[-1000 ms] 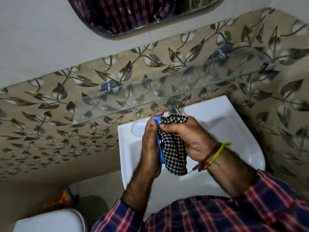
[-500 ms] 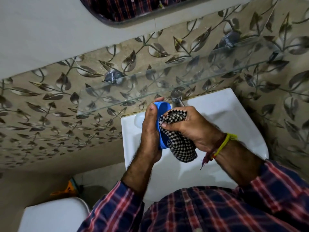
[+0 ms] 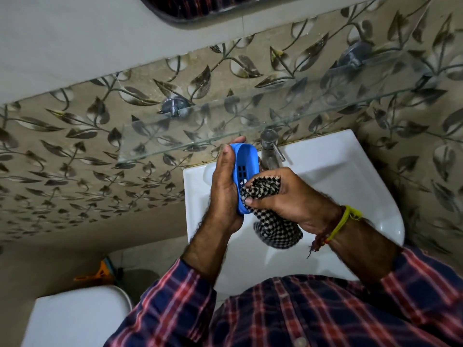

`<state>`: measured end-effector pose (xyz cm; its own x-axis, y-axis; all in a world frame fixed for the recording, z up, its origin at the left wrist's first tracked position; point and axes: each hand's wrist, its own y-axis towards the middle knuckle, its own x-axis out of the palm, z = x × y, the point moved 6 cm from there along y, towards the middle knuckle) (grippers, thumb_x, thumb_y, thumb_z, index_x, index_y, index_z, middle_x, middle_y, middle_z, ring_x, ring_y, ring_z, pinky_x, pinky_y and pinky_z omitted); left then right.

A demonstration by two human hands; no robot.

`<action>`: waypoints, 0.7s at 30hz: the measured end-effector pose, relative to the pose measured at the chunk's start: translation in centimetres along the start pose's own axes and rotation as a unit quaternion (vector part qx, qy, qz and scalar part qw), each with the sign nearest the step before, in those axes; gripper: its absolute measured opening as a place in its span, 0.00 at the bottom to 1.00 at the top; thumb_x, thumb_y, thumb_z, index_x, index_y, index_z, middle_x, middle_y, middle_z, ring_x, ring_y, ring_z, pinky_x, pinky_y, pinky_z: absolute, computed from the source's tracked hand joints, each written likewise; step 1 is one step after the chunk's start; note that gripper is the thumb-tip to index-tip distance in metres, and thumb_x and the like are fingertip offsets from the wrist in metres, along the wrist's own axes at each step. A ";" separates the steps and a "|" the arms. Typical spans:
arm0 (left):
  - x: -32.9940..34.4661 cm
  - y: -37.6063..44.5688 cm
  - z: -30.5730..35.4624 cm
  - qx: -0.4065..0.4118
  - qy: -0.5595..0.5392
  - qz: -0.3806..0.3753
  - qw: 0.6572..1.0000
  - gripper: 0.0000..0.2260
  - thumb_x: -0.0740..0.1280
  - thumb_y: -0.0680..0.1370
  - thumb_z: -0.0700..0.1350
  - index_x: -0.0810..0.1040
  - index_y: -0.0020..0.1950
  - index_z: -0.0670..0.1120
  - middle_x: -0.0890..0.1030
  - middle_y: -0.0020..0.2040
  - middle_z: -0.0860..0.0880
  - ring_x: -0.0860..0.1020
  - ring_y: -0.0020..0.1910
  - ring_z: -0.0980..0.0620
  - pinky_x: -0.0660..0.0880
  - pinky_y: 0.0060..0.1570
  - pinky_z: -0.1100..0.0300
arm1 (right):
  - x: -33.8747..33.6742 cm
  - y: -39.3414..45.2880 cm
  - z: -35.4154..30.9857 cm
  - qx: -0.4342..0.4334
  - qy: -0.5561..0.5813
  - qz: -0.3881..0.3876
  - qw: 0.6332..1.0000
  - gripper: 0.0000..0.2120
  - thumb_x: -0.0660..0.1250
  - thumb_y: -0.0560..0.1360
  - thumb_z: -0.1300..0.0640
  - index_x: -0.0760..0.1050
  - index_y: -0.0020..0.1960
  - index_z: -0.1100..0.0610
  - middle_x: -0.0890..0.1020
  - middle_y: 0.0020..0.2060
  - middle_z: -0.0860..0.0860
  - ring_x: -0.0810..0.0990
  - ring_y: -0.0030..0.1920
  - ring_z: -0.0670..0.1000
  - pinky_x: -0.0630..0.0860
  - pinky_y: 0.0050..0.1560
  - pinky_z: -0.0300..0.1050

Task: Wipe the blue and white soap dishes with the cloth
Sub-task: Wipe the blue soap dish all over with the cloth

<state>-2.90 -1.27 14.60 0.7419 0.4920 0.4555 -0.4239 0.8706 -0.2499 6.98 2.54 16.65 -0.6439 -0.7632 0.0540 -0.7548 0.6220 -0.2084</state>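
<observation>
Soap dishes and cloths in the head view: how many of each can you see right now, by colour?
Blue soap dish: 1, held in the left hand
White soap dish: 0 in view
Checked black-and-white cloth: 1, gripped by the right hand
Total: 2

Leaf-patterned wall tiles [image 3: 75, 151], glass shelf [image 3: 250, 128], white basin [image 3: 350, 176]

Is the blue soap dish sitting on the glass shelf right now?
No, the left hand holds the blue soap dish up over the sink, below the glass shelf, while the right hand presses the checked cloth to it.
</observation>
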 end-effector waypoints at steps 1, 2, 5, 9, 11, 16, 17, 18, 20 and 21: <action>0.0 0.0 -0.1 -0.002 0.000 0.004 1.000 0.26 0.63 0.77 0.63 0.76 0.69 0.49 0.81 0.47 0.45 0.80 0.41 0.50 0.78 0.43 0.54 | 0.0 0.0 0.0 0.000 -0.006 0.000 1.000 0.09 0.75 0.69 0.70 0.82 0.43 0.58 0.85 0.37 0.52 0.84 0.40 0.49 0.81 0.44 0.46; -0.1 0.1 -0.2 -0.005 -0.001 0.009 1.000 0.27 0.62 0.77 0.63 0.76 0.70 0.49 0.81 0.48 0.44 0.80 0.42 0.49 0.78 0.44 0.54 | -0.1 0.2 -0.1 -0.005 -0.005 0.003 1.000 0.09 0.75 0.69 0.71 0.82 0.43 0.58 0.85 0.36 0.50 0.84 0.39 0.48 0.81 0.43 0.44; -0.3 0.0 -0.4 -0.006 0.004 0.018 1.000 0.27 0.63 0.77 0.63 0.76 0.69 0.49 0.81 0.49 0.44 0.81 0.43 0.49 0.79 0.45 0.54 | -0.2 0.2 -0.5 -0.043 -0.042 -0.013 0.998 0.09 0.75 0.69 0.71 0.82 0.42 0.58 0.85 0.36 0.49 0.84 0.39 0.46 0.82 0.43 0.42; -0.3 -0.2 -0.2 0.006 0.008 0.015 1.000 0.23 0.61 0.80 0.62 0.78 0.67 0.50 0.82 0.47 0.45 0.82 0.40 0.50 0.80 0.42 0.56 | -0.1 0.0 0.1 -0.045 -0.096 -0.042 0.993 0.06 0.76 0.69 0.69 0.83 0.44 0.61 0.86 0.40 0.54 0.85 0.42 0.49 0.83 0.48 0.45; -0.4 -0.3 -0.4 0.001 0.002 0.021 1.000 0.24 0.62 0.78 0.63 0.77 0.68 0.49 0.83 0.46 0.45 0.82 0.39 0.50 0.81 0.40 0.56 | -0.2 0.0 -0.1 -0.063 -0.118 -0.043 0.990 0.06 0.76 0.70 0.68 0.83 0.45 0.62 0.86 0.41 0.55 0.85 0.44 0.51 0.83 0.50 0.48; -1.3 0.1 -0.1 -0.025 -0.027 0.055 0.998 0.21 0.64 0.79 0.63 0.81 0.63 0.51 0.83 0.45 0.45 0.80 0.41 0.49 0.78 0.46 0.52 | 0.6 -0.7 0.2 -0.123 -0.180 -0.066 0.974 0.10 0.79 0.69 0.59 0.81 0.48 0.61 0.83 0.44 0.54 0.83 0.46 0.54 0.81 0.52 0.53; -1.4 0.3 -0.2 -0.035 -0.037 0.071 0.996 0.20 0.64 0.79 0.63 0.83 0.60 0.51 0.82 0.44 0.46 0.80 0.41 0.49 0.77 0.46 0.53 | 0.6 -0.6 0.2 -0.138 -0.203 -0.033 0.969 0.10 0.79 0.69 0.58 0.81 0.46 0.59 0.82 0.44 0.52 0.83 0.46 0.52 0.80 0.52 0.54; -1.4 0.3 -0.2 -0.046 -0.035 0.083 0.995 0.19 0.64 0.79 0.64 0.85 0.56 0.52 0.82 0.43 0.47 0.81 0.39 0.50 0.78 0.44 0.53 | 0.6 -0.6 0.1 -0.152 -0.213 0.001 0.965 0.10 0.79 0.68 0.58 0.81 0.45 0.58 0.82 0.42 0.51 0.82 0.45 0.51 0.80 0.51 0.54; -1.0 0.3 -0.2 -0.069 -0.023 0.077 0.994 0.20 0.63 0.78 0.67 0.86 0.54 0.55 0.82 0.39 0.48 0.81 0.36 0.51 0.78 0.41 0.56 | 0.7 -0.5 0.2 -0.158 -0.177 0.031 0.971 0.08 0.78 0.70 0.60 0.81 0.43 0.61 0.82 0.40 0.52 0.81 0.42 0.51 0.79 0.47 0.52; -0.8 0.3 -0.1 -0.077 -0.007 0.066 0.995 0.22 0.61 0.77 0.68 0.83 0.60 0.56 0.83 0.41 0.50 0.82 0.38 0.51 0.79 0.42 0.56 | 0.7 -0.4 0.4 -0.142 -0.142 0.037 0.979 0.08 0.78 0.70 0.61 0.80 0.43 0.63 0.83 0.39 0.53 0.81 0.40 0.51 0.79 0.45 0.50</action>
<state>-3.54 -1.41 14.14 0.6775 0.6027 0.4216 -0.4318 0.7900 -0.4353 6.88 1.75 16.37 -0.6675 -0.7071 -0.2332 -0.7380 0.6700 0.0810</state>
